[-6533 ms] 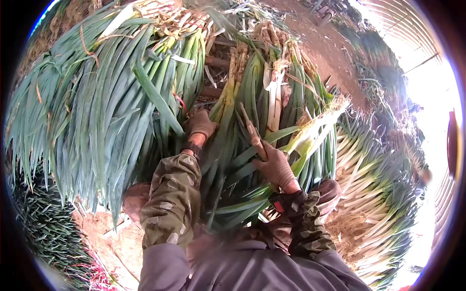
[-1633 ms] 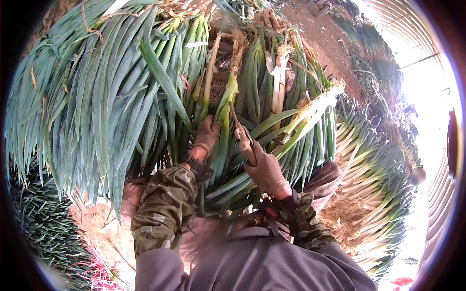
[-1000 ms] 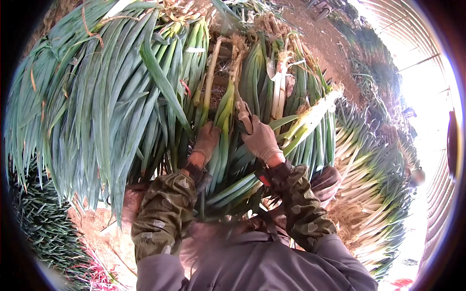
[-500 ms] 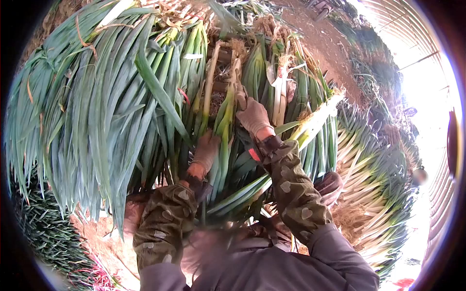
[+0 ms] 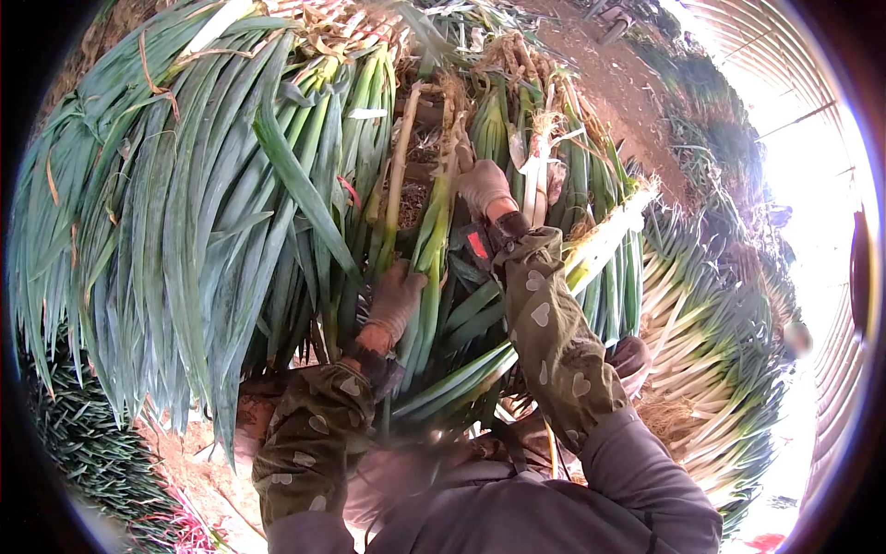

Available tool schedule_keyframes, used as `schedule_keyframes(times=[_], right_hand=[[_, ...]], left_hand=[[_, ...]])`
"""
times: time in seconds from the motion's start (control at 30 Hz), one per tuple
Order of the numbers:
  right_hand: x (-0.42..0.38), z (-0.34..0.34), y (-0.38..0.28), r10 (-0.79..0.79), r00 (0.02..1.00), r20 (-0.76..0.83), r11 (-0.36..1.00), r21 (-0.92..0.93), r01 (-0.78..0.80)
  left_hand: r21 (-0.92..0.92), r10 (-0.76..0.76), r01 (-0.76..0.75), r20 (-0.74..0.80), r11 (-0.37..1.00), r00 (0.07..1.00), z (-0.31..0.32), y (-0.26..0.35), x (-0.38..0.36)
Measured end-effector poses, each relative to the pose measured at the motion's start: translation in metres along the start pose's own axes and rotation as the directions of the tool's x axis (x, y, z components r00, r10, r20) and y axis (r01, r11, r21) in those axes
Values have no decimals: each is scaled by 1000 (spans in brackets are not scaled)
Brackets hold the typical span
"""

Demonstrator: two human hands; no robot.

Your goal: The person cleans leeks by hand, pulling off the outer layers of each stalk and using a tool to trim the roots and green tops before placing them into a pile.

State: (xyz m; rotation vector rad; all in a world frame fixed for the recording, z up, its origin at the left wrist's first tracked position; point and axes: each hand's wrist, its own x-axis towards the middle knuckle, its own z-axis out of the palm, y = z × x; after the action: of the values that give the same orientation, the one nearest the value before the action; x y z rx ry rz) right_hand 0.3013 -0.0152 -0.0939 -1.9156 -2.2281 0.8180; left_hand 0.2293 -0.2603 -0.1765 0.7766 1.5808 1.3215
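My gloved left hand is closed round the leafy lower part of a green onion, whose pale root end points away from me. Higher up, my gloved right hand is closed beside the root end of that stalk, its fingertips at the dry outer skin; what lies inside the fingers is partly hidden. To the left, another green onion shows a bare yellowish stem. A thick white-stemmed green onion lies slanted to the right of my right forearm.
A large heap of green onions with long drooping leaves fills the left. Rows of white-stemmed onions lie at the right, and bare soil runs behind. More dark green leaves are at the lower left.
My right hand has moved up and slightly away from me along the stalk, and its forearm has straightened. My left hand has shifted only a little, still on the leaves.
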Motion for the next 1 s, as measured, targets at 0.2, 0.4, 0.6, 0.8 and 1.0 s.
schedule_keyframes(times=[0.2,0.4,0.6,0.8,1.0], right_hand=[[13,0,15,-146,989,28,983,-106,148],[-52,-40,13,-86,986,142,994,-59,95],[-156,-61,39,-384,907,174,905,-123,407],[-219,-56,60,-326,907,268,879,-267,395],[-233,-55,39,-300,899,320,849,-341,404]], left_hand=[[-131,-137,136,1,982,991,5,32,-14],[-344,-118,162,146,925,982,11,9,-8],[386,178,-240,190,891,966,43,23,-39],[664,-112,-396,586,635,803,62,55,-92],[432,135,-204,185,878,974,10,40,7]])
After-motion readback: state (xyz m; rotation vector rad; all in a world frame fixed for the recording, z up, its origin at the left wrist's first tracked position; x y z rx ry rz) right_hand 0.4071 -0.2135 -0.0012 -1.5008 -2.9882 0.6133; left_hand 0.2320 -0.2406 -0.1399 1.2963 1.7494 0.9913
